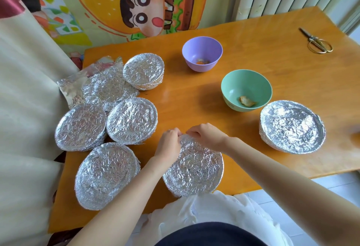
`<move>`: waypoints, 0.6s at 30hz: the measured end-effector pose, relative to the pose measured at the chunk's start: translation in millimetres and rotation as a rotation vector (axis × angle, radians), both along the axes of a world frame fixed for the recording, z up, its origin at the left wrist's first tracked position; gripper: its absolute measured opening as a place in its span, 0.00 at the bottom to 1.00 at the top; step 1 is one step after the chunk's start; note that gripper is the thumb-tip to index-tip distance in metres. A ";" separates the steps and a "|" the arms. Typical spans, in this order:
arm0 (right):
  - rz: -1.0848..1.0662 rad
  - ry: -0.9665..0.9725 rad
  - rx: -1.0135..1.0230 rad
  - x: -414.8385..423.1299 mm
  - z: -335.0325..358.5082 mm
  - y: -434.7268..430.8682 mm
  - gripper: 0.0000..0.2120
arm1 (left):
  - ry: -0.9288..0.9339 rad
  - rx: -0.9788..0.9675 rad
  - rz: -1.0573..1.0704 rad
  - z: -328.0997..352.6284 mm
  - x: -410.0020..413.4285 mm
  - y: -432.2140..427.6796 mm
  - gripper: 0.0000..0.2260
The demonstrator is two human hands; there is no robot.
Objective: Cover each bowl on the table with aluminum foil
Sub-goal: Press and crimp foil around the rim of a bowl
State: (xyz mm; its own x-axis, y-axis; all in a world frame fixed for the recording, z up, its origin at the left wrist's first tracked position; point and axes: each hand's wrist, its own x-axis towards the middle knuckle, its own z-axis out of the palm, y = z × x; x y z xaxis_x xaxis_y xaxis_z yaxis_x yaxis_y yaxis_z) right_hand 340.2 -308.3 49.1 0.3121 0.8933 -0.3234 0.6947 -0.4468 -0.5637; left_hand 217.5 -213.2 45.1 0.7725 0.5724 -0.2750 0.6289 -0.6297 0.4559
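Nearest us, by the front edge of the wooden table [194, 101], sat the foil-topped bowl [194, 169] we were working on. Our left hand [169, 144] and right hand [206, 136] met at its far rim, fingers curled, each pinching the crinkled foil there. Just to the left lay another covered bowl [107, 175], and beyond it two more side by side, the outer one [80, 126] touching the inner one [132, 120]. Off to the right, well apart, stood a single wrapped bowl [292, 126]. Further on, a green bowl [246, 84] sat uncovered with a scrap of food in its bottom. On the left, loose foil sheets [101, 85] lay spread beside a fifth covered bowl [144, 71]. Beyond that stood a purple bowl [202, 50], also open, with a bit of food inside. At the far right corner lay scissors [316, 41].
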 end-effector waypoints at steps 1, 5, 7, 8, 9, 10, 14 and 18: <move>-0.004 0.020 0.004 1.3 -0.2 -3.9 0.14 | -0.005 -0.008 0.014 -1.8 -1.8 0.3 0.11; -0.064 0.017 0.015 -1.7 -4.2 -12.3 0.13 | -0.014 -0.035 0.058 -6.8 -5.6 -4.2 0.14; -0.091 -0.032 0.015 -5.6 -8.7 -11.6 0.14 | -0.005 -0.037 0.071 -6.0 -5.5 -8.0 0.17; -0.100 -0.051 0.012 -7.3 -10.8 -10.9 0.15 | -0.004 -0.035 0.072 -5.7 -5.7 -8.8 0.18; -0.104 -0.063 0.009 -8.7 -12.2 -10.3 0.15 | 0.001 -0.031 0.069 -5.2 -6.0 -8.7 0.18; -0.105 -0.064 0.004 -8.7 -13.4 -9.8 0.15 | 0.004 -0.028 0.062 -4.6 -6.0 -7.9 0.18; -0.099 -0.031 0.022 -0.6 -9.4 -2.2 0.14 | -0.001 -0.007 0.073 -0.1 -3.1 -2.9 0.17; -0.103 -0.047 0.038 4.1 -2.6 8.9 0.15 | -0.026 -0.005 0.105 4.5 -3.0 1.4 0.16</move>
State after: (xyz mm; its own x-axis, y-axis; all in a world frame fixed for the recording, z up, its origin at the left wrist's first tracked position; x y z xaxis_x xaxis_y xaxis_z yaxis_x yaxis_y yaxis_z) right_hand 344.3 -299.4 46.5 0.4165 0.8673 -0.2727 0.6725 -0.4957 -0.5495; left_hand 214.6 -211.8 49.6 0.7151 0.6493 -0.2588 0.6794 -0.5585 0.4759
